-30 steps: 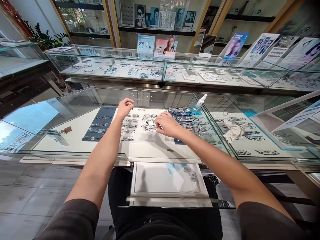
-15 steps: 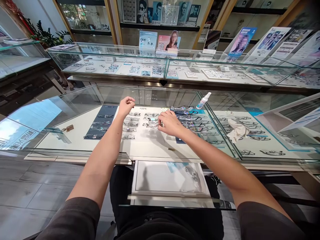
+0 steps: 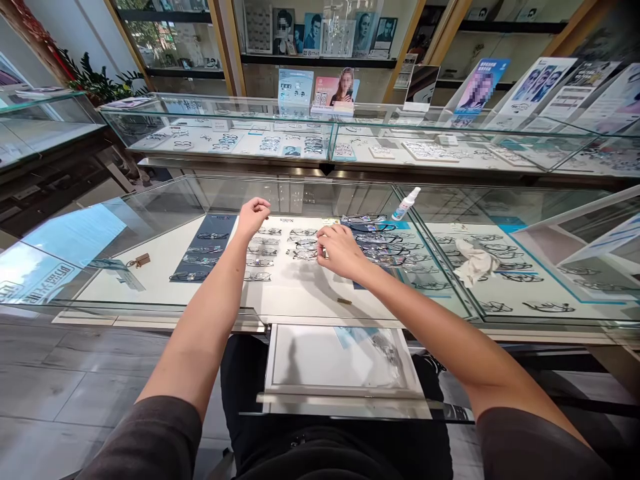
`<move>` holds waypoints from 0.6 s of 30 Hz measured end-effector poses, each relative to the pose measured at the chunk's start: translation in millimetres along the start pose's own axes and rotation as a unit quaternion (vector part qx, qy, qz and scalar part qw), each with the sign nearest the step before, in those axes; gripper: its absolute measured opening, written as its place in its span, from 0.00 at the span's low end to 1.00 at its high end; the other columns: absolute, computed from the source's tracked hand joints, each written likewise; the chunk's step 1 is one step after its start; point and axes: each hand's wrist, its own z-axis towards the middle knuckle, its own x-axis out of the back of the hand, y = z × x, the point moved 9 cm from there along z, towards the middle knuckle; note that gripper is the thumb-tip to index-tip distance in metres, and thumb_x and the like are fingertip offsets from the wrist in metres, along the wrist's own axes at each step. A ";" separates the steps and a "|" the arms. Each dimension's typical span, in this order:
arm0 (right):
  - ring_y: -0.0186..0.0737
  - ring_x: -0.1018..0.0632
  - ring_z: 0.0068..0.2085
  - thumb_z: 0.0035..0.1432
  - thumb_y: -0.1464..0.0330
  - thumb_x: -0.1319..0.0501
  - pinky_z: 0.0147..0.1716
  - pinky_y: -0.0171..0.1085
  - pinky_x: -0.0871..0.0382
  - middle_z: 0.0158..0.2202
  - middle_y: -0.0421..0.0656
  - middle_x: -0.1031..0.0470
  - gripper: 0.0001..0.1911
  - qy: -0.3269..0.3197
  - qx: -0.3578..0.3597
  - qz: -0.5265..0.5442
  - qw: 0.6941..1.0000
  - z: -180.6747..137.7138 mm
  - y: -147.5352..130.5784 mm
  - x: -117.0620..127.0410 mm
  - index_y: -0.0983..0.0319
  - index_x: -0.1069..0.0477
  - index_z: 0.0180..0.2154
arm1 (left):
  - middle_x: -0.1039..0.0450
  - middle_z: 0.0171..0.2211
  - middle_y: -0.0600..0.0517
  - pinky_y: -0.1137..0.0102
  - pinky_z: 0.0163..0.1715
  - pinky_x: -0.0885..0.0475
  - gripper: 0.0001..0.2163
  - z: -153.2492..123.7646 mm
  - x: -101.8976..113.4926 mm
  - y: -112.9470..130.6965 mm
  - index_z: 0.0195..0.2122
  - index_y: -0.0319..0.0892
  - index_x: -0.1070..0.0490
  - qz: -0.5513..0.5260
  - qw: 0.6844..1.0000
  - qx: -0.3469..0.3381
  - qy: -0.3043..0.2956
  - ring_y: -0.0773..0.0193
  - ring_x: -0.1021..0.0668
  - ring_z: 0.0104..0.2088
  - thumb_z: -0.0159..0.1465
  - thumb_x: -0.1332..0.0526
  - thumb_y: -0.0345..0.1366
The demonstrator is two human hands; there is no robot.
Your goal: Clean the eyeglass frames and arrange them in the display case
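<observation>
My right hand (image 3: 341, 250) is over the middle of the display case, its fingers pinched at the right end of a pair of eyeglasses (image 3: 304, 255) on the white board. The exact grip is partly hidden behind the fingers. Further left, my left hand (image 3: 255, 215) hangs with its fingers curled in, and nothing shows in them. Below it lie a column of eyeglasses (image 3: 260, 252) and, to its left, a dark blue board (image 3: 227, 229) with more frames. Right of my right hand, several dark eyeglasses (image 3: 387, 243) are bunched close together.
A white spray bottle (image 3: 406, 204) stands behind the frames. A crumpled cloth (image 3: 474, 262) lies on the right glass. An open drawer (image 3: 295, 393) juts out over my lap. A brown tag (image 3: 143, 260) lies at left, a small brown piece (image 3: 344, 301) near the front edge.
The view has shifted slightly. Both hands keep nearly the same place and shape, and the eyeglasses by my right hand show no clear movement.
</observation>
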 end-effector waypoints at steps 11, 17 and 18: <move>0.59 0.28 0.61 0.71 0.65 0.33 0.70 0.58 0.44 0.58 0.53 0.21 0.09 0.036 0.008 -0.006 0.999 -17.4 -24.2 23.5 0.61 0.20 0.36 | 0.34 0.23 0.56 0.69 0.30 0.36 0.10 1.9 -1.3 -0.2 0.34 0.43 0.24 0.008 1.000 -0.011 -0.008 0.63 0.27 0.28 0.50 0.36 0.31; 0.46 0.22 0.45 0.75 0.57 0.37 0.47 0.44 0.31 0.45 0.46 0.18 0.14 -0.157 0.159 0.212 0.951 -103.9 -123.7 23.4 0.60 0.21 0.42 | 0.33 0.25 0.56 0.70 0.28 0.40 0.14 -0.2 -3.5 2.0 0.37 0.43 0.22 0.008 1.000 -0.011 -0.012 0.67 0.35 0.26 0.47 0.36 0.30; 0.44 0.21 0.43 0.75 0.55 0.37 0.45 0.42 0.31 0.44 0.45 0.18 0.15 -0.219 0.180 0.241 0.928 -123.8 -137.6 9.1 0.59 0.21 0.43 | 0.33 0.25 0.56 0.70 0.28 0.41 0.15 -0.5 -4.3 2.1 0.37 0.43 0.22 0.006 1.000 -0.010 -0.015 0.68 0.36 0.25 0.47 0.36 0.30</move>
